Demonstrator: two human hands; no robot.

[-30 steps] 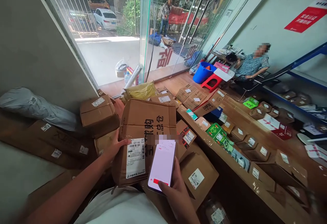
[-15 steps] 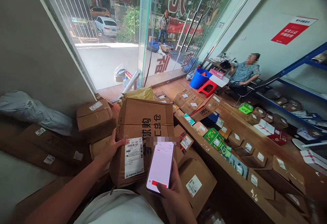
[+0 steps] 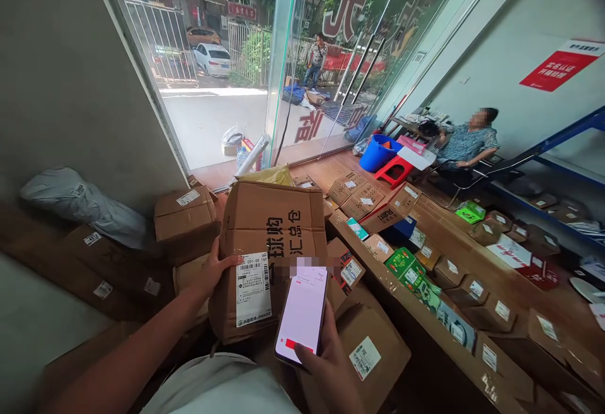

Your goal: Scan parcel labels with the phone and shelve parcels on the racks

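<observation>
The left hand (image 3: 215, 272) grips the left side of a cardboard box (image 3: 250, 215), fingers along the edge, thumb beside the label's (image 3: 254, 294) upper corner. Over the box's near right corner, a phone (image 3: 305, 307) sits in the right hand (image 3: 326, 354), fingers wrapped around it, thumb over the screen's red bar.

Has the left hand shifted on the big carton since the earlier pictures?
No, none that shows: judged against the white label fixed to the carton, the left hand keeps its thumb at the label's upper-left corner.
</observation>
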